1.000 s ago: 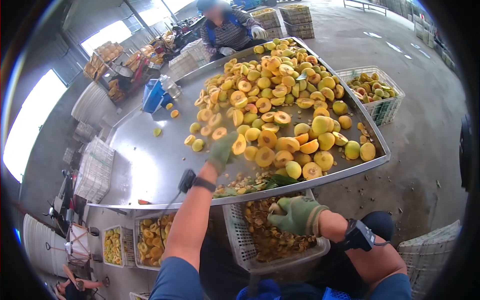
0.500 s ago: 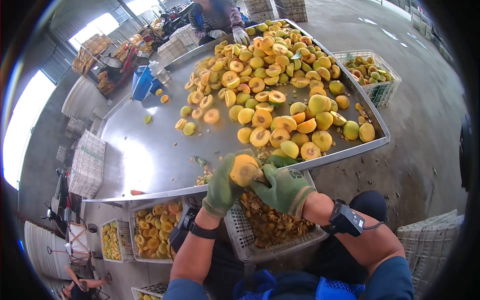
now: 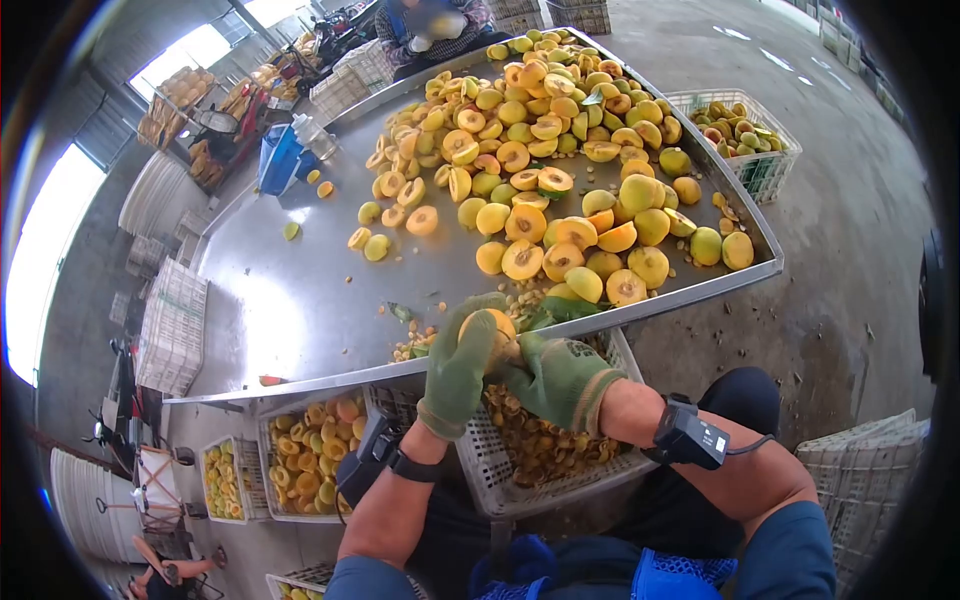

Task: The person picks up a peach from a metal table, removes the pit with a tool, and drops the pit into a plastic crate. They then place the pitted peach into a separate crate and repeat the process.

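Observation:
My left hand (image 3: 457, 372), in a green work glove, is closed around a yellow peach half (image 3: 503, 325) just over the near edge of the metal table (image 3: 270, 320). My right hand (image 3: 562, 380), gloved alike, presses against the fruit from the right with its fingers curled. Whatever those fingers grip is hidden by the glove. Directly below both hands, a white crate (image 3: 487, 470) contains brown peels and scraps (image 3: 545, 445). Cut peaches (image 3: 525, 225), many showing reddish hollows, are heaped on the table beyond my hands.
Two crates of peach halves (image 3: 315, 455) (image 3: 225, 480) stand at lower left. Another fruit crate (image 3: 765, 170) is right of the table. A blue container (image 3: 285, 160) and clear bottle (image 3: 313, 137) sit at its left side. Across the table is another person (image 3: 430, 35). Raised rims edge the table.
My left hand has turned the peach half, so less of its face shows, and both hands sit slightly lower. The person opposite has drawn their hands back from the heap and now holds yellow fruit.

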`<state>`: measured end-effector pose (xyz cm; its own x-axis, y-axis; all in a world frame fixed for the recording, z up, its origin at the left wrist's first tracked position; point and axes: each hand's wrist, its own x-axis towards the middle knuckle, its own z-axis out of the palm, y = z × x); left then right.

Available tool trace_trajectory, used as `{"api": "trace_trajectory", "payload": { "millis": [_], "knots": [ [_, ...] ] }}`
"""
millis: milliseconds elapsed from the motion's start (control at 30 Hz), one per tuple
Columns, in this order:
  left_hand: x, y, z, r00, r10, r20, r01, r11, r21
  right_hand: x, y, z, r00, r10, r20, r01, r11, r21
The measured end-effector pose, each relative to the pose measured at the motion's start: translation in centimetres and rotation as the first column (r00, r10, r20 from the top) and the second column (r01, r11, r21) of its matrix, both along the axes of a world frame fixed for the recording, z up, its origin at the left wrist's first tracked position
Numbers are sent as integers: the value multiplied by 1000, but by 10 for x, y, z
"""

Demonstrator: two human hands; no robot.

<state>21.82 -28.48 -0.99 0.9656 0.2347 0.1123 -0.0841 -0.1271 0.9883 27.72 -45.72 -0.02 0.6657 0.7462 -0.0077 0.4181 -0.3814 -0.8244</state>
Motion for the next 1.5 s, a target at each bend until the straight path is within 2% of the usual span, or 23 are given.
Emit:
{"api": "trace_trajectory", "payload": {
  "millis": [33, 133, 233, 333, 367, 433, 533, 633, 733, 833, 933, 1033, 1133, 1167, 1233, 1333, 1367, 1400, 1433, 1467, 1500],
  "knots": [
    [-1, -1, 0, 999, 15, -29, -17, 998, -63, -1, 1, -1, 1000, -6, -6, 6, 1000, 11],
    [-2, -2, -6, 999, 48, -1, -48, 998, -46, -2, 5, -14, 996, 1, -90, 3, 999, 43],
    [-3, -9, -9, 990, 74, 119, -76, 997, 13, -5, 5, -20, 994, 22, -110, -8, 992, 125],
    [-5, -7, -8, 991, 21, 134, -25, 999, 24, 3, 4, -16, 951, 183, -250, -136, 972, 193],
    [-5, -7, -8, 989, 16, 145, -24, 998, 51, 5, 0, -2, 896, 191, -400, -151, 980, 130],
    [-5, -8, -6, 986, 3, 168, -21, 994, 107, 9, -11, 32, 726, 166, -667, -207, 978, 17],
    [-6, -12, -3, 986, -7, 165, -10, 995, 98, 18, -20, 37, 506, 219, -834, -252, 963, 100],
    [-8, -9, -2, 978, -72, 195, 41, 986, 159, 28, -25, 17, 14, 386, -922, -230, 899, 373],
    [-8, -8, 5, 969, -170, 178, 148, 980, 131, 31, -21, -13, -426, 501, -754, -92, 805, 587],
    [-12, -8, 24, 962, -264, 65, 268, 961, -61, 25, -17, -24, -553, 587, -591, -24, 697, 716],
    [-15, -7, 23, 956, -287, 62, 292, 951, -100, 17, -13, -30, -582, 613, -534, 38, 676, 736],
    [-19, -10, 16, 968, -238, 85, 249, 954, -166, 7, -6, -41, -551, 665, -503, 66, 636, 769],
    [-22, -14, 10, 979, -110, 170, 111, 994, 2, 4, -7, -31, -396, 671, -626, -5, 681, 733],
    [-23, -13, 3, 990, -85, 112, 108, 968, -227, 5, -8, -27, -307, 671, -676, -70, 692, 719],
    [-21, -6, -10, 998, -70, 3, 56, 776, -629, 11, -10, -17, -110, 668, -736, -207, 709, 674],
    [-26, 13, 6, 999, -9, -43, -12, 879, -477, 15, -21, 3, 190, 523, -831, -442, 801, 403],
    [-27, 22, 3, 997, 25, -79, -60, 873, -485, 22, -19, 10, 195, 366, -910, -565, 800, 201],
    [-30, 30, 3, 995, 11, -102, -58, 878, -475, 20, -17, 8, 476, 405, -780, -637, 771, 12],
    [-32, 37, 7, 992, 4, -124, -62, 882, -467, 16, -19, -2, 679, 411, -608, -630, 751, -196],
    [-36, 45, 10, 990, 7, -144, -73, 886, -459, 11, -20, -13, 816, 409, -409, -565, 715, -413],
    [-38, 51, 4, 990, 66, -123, -111, 905, -410, 11, -19, -29, 893, 392, -220, -441, 667, -601]
  ]
}}
